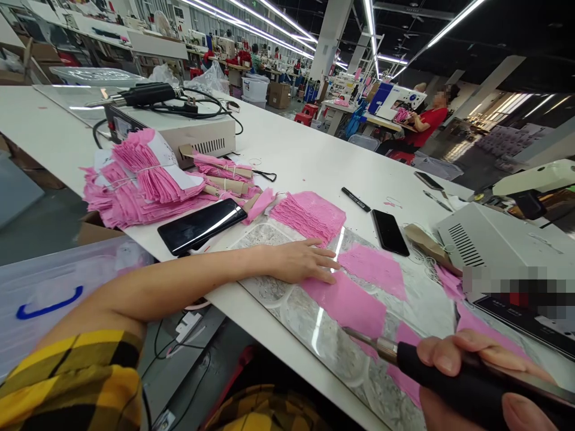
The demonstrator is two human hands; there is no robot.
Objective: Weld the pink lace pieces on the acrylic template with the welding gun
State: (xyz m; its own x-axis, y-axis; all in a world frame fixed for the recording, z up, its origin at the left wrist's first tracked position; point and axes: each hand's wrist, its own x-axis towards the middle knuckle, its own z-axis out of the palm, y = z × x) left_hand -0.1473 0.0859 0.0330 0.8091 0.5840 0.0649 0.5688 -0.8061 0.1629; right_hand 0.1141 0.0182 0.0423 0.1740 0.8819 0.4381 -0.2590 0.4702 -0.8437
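My left hand (299,261) lies flat with its fingers stretched out, the fingertips on the upper left end of a pink fabric piece (353,305). In my right hand (476,371) is a black-handled tool with a thin metal tip (408,359), the fingers wrapped round its grip. The tip points left, over the lower edge of that fabric piece; I cannot tell whether it touches. Another pink piece (375,270) lies just beyond, and more pink fabric (406,347) shows beside the tool. Under them is a clear sheet over a grey marbled board (287,311).
A fanned stack of pink pieces (309,215) and tied pink bundles (144,173) lie farther left. Two phones (202,226), a black marker (356,199) and two box-shaped machines (503,245) are on the white table (287,161). A person in red (431,126) sits at a sewing machine beyond.
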